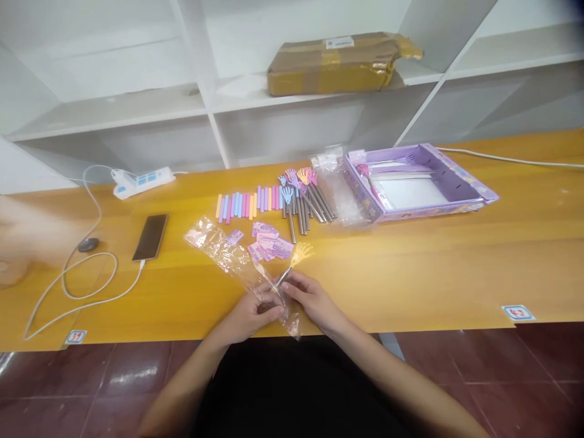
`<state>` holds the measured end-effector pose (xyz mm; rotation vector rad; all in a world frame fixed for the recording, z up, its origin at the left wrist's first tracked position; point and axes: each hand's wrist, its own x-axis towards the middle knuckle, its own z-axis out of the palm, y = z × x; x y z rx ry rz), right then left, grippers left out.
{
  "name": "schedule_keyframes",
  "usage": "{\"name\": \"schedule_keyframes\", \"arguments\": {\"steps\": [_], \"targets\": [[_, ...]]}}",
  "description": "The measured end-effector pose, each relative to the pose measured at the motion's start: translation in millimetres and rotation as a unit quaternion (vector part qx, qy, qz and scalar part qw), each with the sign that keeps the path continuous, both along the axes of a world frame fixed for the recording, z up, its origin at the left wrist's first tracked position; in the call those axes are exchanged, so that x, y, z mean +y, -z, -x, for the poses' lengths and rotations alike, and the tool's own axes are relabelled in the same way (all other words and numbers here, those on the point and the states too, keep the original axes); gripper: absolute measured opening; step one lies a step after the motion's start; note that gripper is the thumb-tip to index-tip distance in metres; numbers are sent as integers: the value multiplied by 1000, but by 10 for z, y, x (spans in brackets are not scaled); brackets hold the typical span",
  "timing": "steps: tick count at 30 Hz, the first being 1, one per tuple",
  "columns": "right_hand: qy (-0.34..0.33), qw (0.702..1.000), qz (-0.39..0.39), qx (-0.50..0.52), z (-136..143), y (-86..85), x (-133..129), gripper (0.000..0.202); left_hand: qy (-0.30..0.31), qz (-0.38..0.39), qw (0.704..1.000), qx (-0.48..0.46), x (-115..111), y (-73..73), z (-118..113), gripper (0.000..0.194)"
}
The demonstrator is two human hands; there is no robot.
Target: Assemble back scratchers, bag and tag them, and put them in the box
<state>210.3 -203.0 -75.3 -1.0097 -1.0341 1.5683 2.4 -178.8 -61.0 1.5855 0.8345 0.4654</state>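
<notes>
Head view: left hand [253, 312] and right hand [314, 299] curl inward at clear bag [232, 258].

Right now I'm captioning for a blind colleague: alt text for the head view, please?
A person's left hand and right hand hold a clear plastic bag and a yellow hand-topped stick over a wooden table. Beyond lie cards, coloured sticks and more hand-topped sticks; phone left, purple box right.

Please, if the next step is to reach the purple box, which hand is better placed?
Probably the right hand: it is nearer the purple box. The left hand is farther, at the clear bag.
</notes>
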Motion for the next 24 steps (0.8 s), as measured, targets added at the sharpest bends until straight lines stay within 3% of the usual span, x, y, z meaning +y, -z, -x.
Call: {"name": "schedule_keyframes", "arguments": {"steps": [4, 7, 10, 13, 19, 24], "targets": [[29, 998, 26, 56, -66, -6, 33, 38, -26, -3, 999, -32, 6, 6, -21, 35], [126, 989, 7, 79, -211, -67, 42, 34, -70, -1, 995, -67, 23, 39, -30, 38], [243, 968, -46, 39, -385, -128, -22, 27, -129, 4, 987, -94, 30, 69, -26, 44], [300, 947, -100, -53, -496, -78, -181, 22, -198, 12, 973, -115, 23, 90, -16, 44], [236, 914, -173, -282, -542, 217, -436, 20, -277, 35, 948, -152, 24, 121, -24, 37], [173, 865, -283, -376, -589, 177, -361, 16, -329, 47, 927, -175, 42, 128, -25, 37]]}}
